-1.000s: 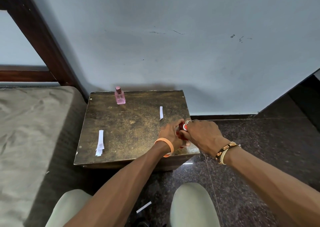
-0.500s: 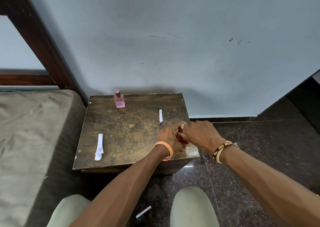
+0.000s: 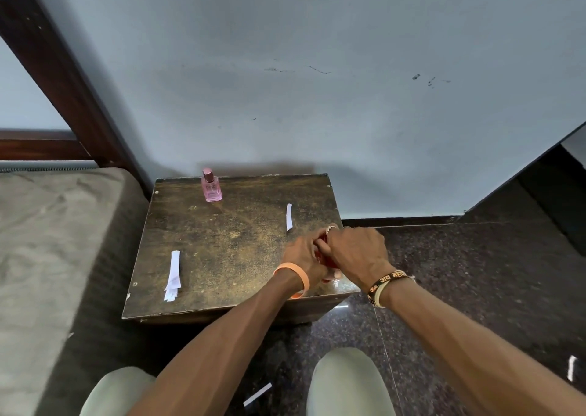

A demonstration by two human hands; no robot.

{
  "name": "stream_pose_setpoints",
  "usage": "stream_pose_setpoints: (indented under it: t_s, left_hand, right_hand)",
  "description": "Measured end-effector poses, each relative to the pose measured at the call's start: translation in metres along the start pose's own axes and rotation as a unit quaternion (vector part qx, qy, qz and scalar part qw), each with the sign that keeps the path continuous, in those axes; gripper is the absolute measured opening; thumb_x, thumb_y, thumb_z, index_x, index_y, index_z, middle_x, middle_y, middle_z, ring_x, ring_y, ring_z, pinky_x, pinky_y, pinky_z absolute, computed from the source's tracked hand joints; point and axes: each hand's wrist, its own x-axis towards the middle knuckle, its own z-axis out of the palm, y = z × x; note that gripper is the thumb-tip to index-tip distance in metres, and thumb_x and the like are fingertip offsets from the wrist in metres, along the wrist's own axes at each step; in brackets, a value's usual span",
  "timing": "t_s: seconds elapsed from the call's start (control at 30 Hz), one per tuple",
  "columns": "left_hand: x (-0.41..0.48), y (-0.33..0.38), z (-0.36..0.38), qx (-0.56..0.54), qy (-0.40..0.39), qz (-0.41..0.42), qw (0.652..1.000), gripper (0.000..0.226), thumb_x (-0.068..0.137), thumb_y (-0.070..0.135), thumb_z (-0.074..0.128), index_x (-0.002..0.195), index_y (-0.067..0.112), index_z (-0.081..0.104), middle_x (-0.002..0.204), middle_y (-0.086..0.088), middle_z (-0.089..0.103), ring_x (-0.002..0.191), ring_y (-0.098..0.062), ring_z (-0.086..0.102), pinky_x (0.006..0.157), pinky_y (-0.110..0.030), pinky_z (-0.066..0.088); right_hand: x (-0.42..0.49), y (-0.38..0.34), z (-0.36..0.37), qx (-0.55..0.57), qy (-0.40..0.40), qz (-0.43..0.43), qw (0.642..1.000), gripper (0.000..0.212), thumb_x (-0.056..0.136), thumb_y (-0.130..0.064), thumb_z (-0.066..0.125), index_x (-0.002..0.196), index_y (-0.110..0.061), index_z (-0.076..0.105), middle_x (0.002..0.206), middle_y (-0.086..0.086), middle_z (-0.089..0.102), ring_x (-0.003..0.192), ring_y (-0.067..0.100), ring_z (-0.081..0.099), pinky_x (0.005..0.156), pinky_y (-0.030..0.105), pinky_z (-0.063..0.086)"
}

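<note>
Between both hands, small red item (image 3: 326,259) was clamped: left hand (image 3: 303,254) curled round it, right hand (image 3: 355,251) pinching its top. Cap-opening step, I judged; next needed a firm twist.

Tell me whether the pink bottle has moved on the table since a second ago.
No. The pink bottle stands in the same spot by the back edge of the table, towards its left corner; only the view has shifted.

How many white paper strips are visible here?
4, counting the fanned bunch at the table's front left as one. A single strip lies at its right, a floor strip at bottom centre, another strip far right. The left hand and right hand may hide more.
</note>
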Motion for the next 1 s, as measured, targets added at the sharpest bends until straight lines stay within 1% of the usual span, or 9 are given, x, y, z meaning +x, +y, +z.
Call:
stream_pose_setpoints:
  t_s: [0.1, 0.23, 0.27, 0.37, 0.47, 0.6, 0.73, 0.83, 1.0]
  left_hand:
    - [0.000, -0.003, -0.002, 0.012, 0.004, -0.004, 1.000, 0.067, 0.051, 0.015, 0.089, 0.109, 0.036, 0.062, 0.083, 0.017, 0.068, 0.084, -0.006, 0.066, 0.082, -0.025, 0.057]
    - [-0.002, 0.002, -0.003, 0.029, 0.004, 0.021, 0.999, 0.060, 0.058, 0.018, 0.088, 0.108, 0.032, 0.059, 0.078, 0.023, 0.060, 0.071, 0.007, 0.056, 0.068, -0.004, 0.045]
    - [-0.003, 0.005, -0.003, 0.034, 0.003, 0.026, 0.999, 0.061, 0.059, 0.020, 0.088, 0.111, 0.032, 0.059, 0.080, 0.023, 0.060, 0.072, 0.005, 0.056, 0.070, -0.005, 0.043]
    - [-0.002, 0.007, -0.001, 0.048, 0.013, 0.030, 0.998, 0.065, 0.055, 0.026, 0.088, 0.112, 0.034, 0.059, 0.096, 0.016, 0.067, 0.087, -0.007, 0.062, 0.087, -0.024, 0.051]
    - [-0.002, 0.008, -0.003, 0.070, 0.004, 0.031, 0.997, 0.069, 0.055, 0.030, 0.087, 0.116, 0.036, 0.056, 0.102, 0.014, 0.068, 0.091, -0.008, 0.062, 0.094, -0.029, 0.051]
    - [-0.001, 0.008, -0.004, 0.062, -0.003, 0.031, 0.998, 0.066, 0.057, 0.026, 0.087, 0.114, 0.037, 0.056, 0.088, 0.017, 0.063, 0.084, -0.007, 0.060, 0.085, -0.021, 0.050]
    - [0.000, 0.007, -0.006, 0.051, -0.005, 0.024, 0.998, 0.065, 0.052, 0.022, 0.089, 0.108, 0.036, 0.059, 0.085, 0.014, 0.068, 0.085, -0.011, 0.066, 0.083, -0.028, 0.056]
    - [0.000, 0.005, -0.010, 0.048, -0.015, 0.022, 0.998, 0.073, 0.053, 0.019, 0.089, 0.117, 0.034, 0.058, 0.084, 0.018, 0.062, 0.082, -0.007, 0.061, 0.074, -0.013, 0.049]
    - [-0.002, 0.008, -0.008, 0.039, -0.014, 0.040, 0.998, 0.071, 0.057, 0.022, 0.088, 0.121, 0.028, 0.056, 0.104, 0.015, 0.063, 0.092, -0.010, 0.059, 0.087, -0.023, 0.048]
  right_hand:
    - [0.001, -0.003, -0.001, 0.041, 0.007, 0.007, 0.999, 0.050, 0.102, -0.057, 0.026, 0.108, -0.017, 0.056, 0.085, 0.000, 0.067, 0.074, 0.022, 0.067, 0.056, 0.031, 0.039]
    - [0.001, 0.014, -0.006, -0.012, 0.000, -0.092, 0.996, 0.055, 0.099, -0.063, 0.023, 0.096, -0.018, 0.055, 0.073, -0.003, 0.053, 0.061, 0.016, 0.053, 0.054, 0.030, 0.040]
    - [0.001, 0.018, -0.006, -0.025, 0.001, -0.090, 0.996, 0.055, 0.099, -0.063, 0.023, 0.092, -0.019, 0.055, 0.070, -0.004, 0.051, 0.060, 0.016, 0.051, 0.053, 0.029, 0.040]
    - [0.000, 0.008, -0.004, 0.005, -0.005, 0.003, 1.000, 0.054, 0.100, -0.062, 0.026, 0.095, -0.019, 0.059, 0.069, -0.003, 0.050, 0.062, 0.019, 0.055, 0.054, 0.029, 0.039]
    - [-0.001, 0.001, -0.001, 0.073, -0.020, 0.040, 0.996, 0.053, 0.100, -0.062, 0.030, 0.103, -0.019, 0.059, 0.075, -0.002, 0.056, 0.071, 0.021, 0.063, 0.057, 0.030, 0.042]
    - [0.004, 0.024, -0.001, -0.003, 0.007, -0.099, 0.995, 0.060, 0.097, -0.066, 0.020, 0.099, -0.019, 0.057, 0.070, -0.005, 0.054, 0.058, 0.017, 0.055, 0.049, 0.029, 0.035]
    - [0.002, 0.011, 0.002, 0.018, -0.006, -0.022, 1.000, 0.052, 0.101, -0.059, 0.024, 0.098, -0.019, 0.057, 0.068, -0.004, 0.051, 0.062, 0.020, 0.057, 0.054, 0.030, 0.040]
    - [0.000, 0.001, 0.001, 0.092, -0.007, 0.035, 0.995, 0.049, 0.101, -0.059, 0.030, 0.104, -0.019, 0.059, 0.079, 0.000, 0.062, 0.072, 0.023, 0.063, 0.059, 0.031, 0.041]
    - [0.004, 0.018, -0.001, 0.031, -0.005, -0.049, 0.998, 0.057, 0.098, -0.066, 0.026, 0.094, -0.020, 0.060, 0.072, -0.003, 0.060, 0.060, 0.019, 0.054, 0.056, 0.030, 0.040]
